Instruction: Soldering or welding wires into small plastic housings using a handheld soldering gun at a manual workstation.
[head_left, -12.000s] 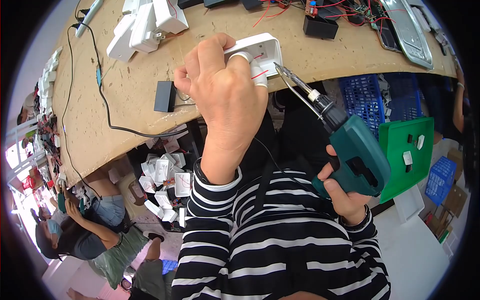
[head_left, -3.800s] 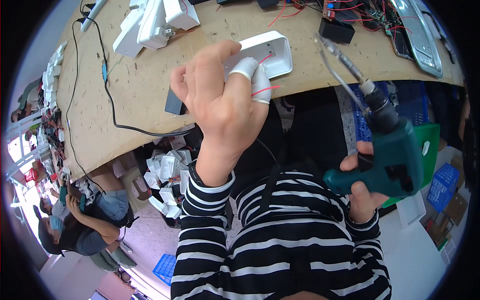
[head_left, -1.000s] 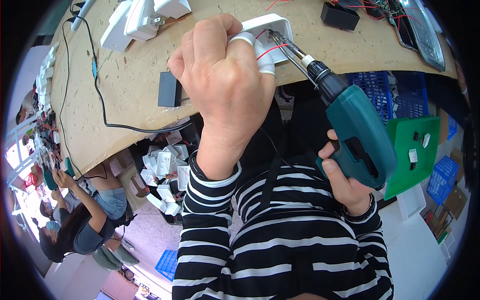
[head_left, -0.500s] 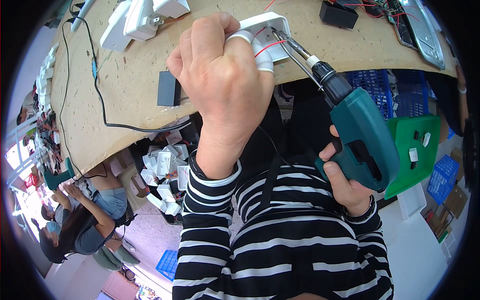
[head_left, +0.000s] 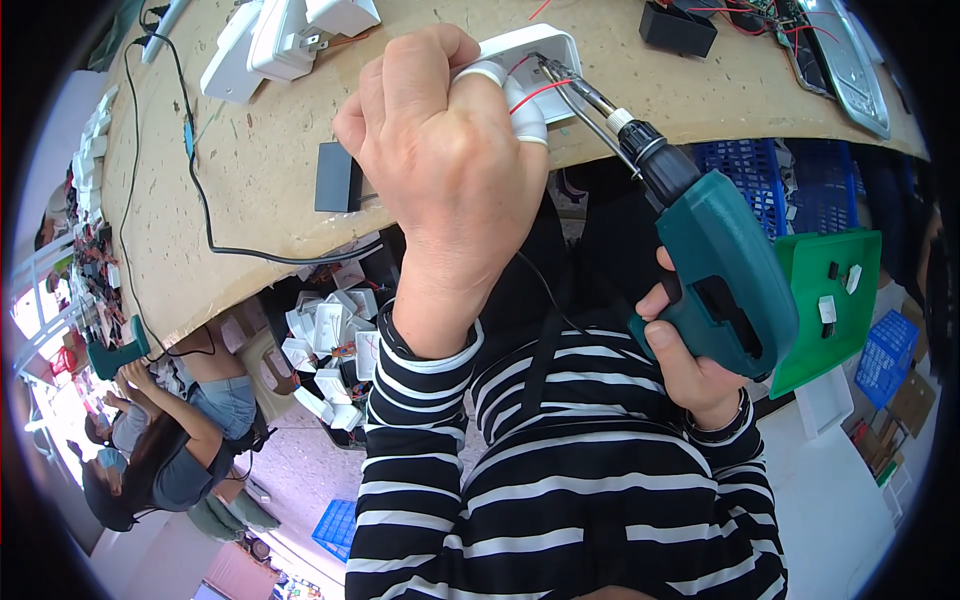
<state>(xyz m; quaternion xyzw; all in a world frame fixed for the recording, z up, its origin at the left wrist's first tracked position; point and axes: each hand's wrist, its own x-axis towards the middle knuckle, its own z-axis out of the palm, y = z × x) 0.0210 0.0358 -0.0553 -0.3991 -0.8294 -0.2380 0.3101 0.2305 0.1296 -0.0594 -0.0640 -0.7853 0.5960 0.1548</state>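
Observation:
My left hand (head_left: 450,150), with white finger covers on two fingers, is closed on a small white plastic case (head_left: 545,45) at the table's near edge. A red wire (head_left: 540,96) runs out between those fingers across the case. In my right hand (head_left: 690,360) is a green soldering gun (head_left: 725,265), gripped by its handle. A thin metal tube runs alongside its barrel to the hot end. Its tip reaches into the case, close to a wire end; whether they touch is too small to tell. The fingertips of my left hand are partly hidden.
White plug housings (head_left: 285,40) and a black box (head_left: 338,178) lie left on the table (head_left: 270,185). A black open box (head_left: 678,30) stands far right. Below are a bin of white cases (head_left: 330,330) and a green tray (head_left: 825,300). A co-worker (head_left: 190,440) sits left, near another soldering gun (head_left: 118,348).
The soldering gun has shifted very slightly left, its tip still inside the case. My left hand stays in place. The co-worker at the left has shifted a little.

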